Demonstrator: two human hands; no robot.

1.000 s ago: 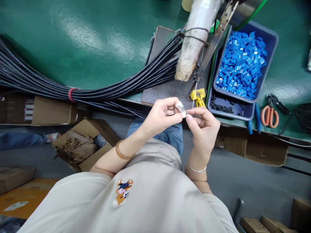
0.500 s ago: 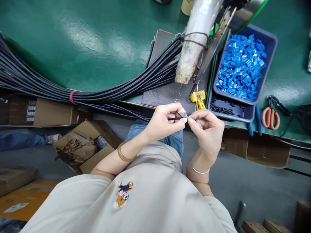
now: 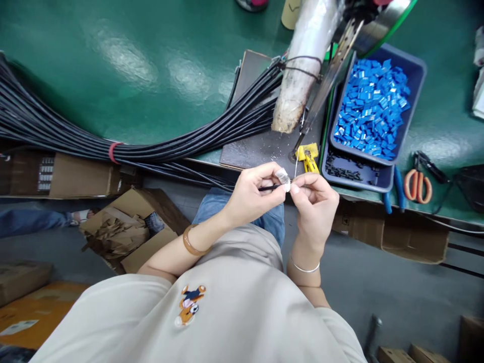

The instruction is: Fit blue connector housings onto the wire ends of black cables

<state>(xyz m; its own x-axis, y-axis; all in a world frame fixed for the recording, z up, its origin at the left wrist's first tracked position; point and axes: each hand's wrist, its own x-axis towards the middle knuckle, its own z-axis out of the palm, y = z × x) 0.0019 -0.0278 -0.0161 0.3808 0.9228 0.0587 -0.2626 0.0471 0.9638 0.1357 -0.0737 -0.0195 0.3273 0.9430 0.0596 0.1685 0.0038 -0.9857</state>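
In the head view, we see both bare hands meeting in front of the person's body, just off the edge of the glossy green surface. The left hand has its grip closed on a thin black round cable, and white wrapping covers a fingertip of it. The right hand has its grip pinched, thumb against finger, at the end of this cable; what small thing is between them we cannot tell. So the cable is in the air between the hands, not on the surface.

Behind them lies a thick bundle of black cables, tied by a red band. Near the right hand are a yellow tool and a grey-blue plastic bin with small blue pieces.

We judge that the step in hand is fine fingertip work at the cable end. The next move, in our opinion, calls for the left grip to keep the cable steady, while the right one makes small, precise adjustments.
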